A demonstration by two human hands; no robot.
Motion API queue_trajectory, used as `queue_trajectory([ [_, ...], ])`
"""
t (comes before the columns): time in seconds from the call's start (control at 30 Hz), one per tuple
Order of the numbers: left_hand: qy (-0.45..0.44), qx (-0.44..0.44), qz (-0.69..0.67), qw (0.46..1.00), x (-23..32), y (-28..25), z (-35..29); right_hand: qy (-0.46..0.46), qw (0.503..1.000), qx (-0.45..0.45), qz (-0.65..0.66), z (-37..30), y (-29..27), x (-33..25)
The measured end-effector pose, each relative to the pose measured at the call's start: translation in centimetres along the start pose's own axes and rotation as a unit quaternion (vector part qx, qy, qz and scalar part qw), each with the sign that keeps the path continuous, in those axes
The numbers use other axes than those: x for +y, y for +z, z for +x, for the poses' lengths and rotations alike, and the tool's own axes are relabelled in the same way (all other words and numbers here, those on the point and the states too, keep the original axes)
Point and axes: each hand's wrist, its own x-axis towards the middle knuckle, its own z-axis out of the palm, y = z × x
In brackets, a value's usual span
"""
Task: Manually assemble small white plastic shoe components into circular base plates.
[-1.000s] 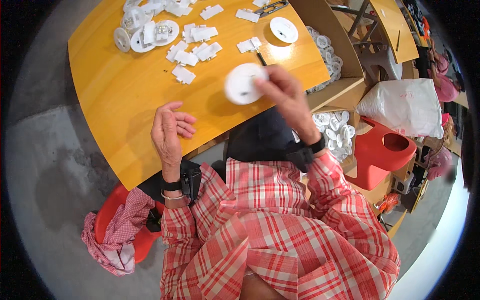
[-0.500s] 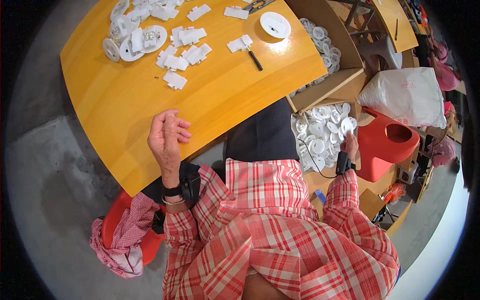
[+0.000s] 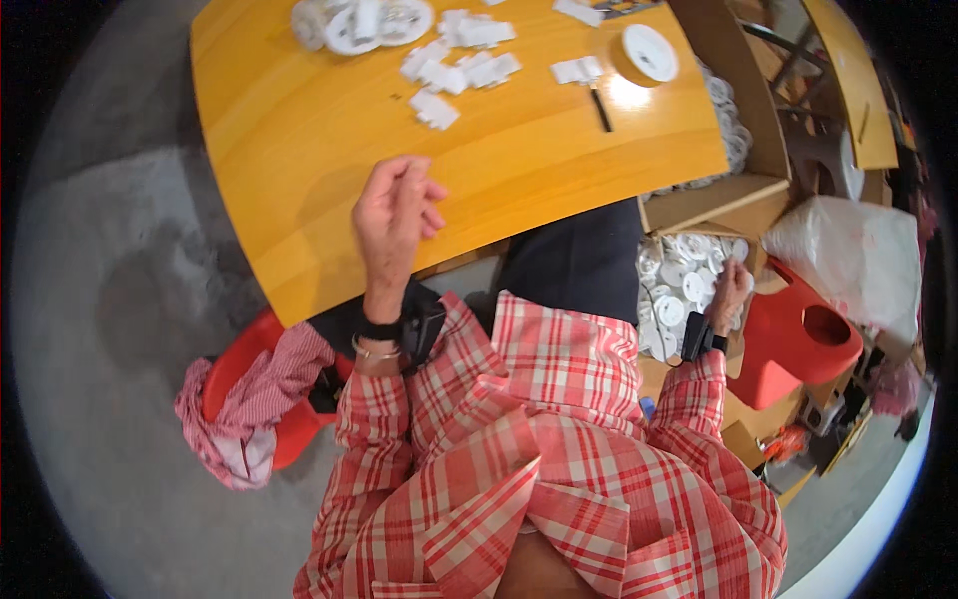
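White round discs (image 3: 689, 285) fill a box beside the seat | right hand (image 3: 728, 292) reaches in, grasp unclear | left hand (image 3: 394, 210) rests empty, fingers loosely curled, on the wooden table (image 3: 299, 180)

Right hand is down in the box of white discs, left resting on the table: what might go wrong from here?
1. The right hand reaches into the box of white discs off to the side; it may grab several.
2. The roll sits near the table edge and might get knocked off.

A red stool (image 3: 803, 344) stands beside a white plastic bag (image 3: 848, 245); striped cloth (image 3: 249, 409) hangs left.
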Motion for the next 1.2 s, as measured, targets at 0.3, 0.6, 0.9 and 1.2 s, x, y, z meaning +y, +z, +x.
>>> queue_trajectory([
  [0.3, 0.02, 0.016, 0.005, 1.0, 0.1, 0.1, 0.6, -0.385, 0.909, -0.154, -0.035, -7.0, 16.0, -20.7],
  [0.6, 0.011, 0.025, -0.031, 0.999, 0.8, -1.1, 0.9, -0.611, 0.707, -0.298, -0.193, -14.3, 27.0, -26.5],
  [0.9, 0.159, 0.109, 0.269, 0.944, 2.9, -7.2, 9.7, -0.597, 0.701, -0.311, -0.235, -15.0, 29.2, -27.1],
  [1.2, 0.303, 0.115, 0.405, 0.855, 2.8, -8.6, 20.2, -0.596, 0.696, -0.341, -0.212, -15.2, 29.5, -26.0],
])
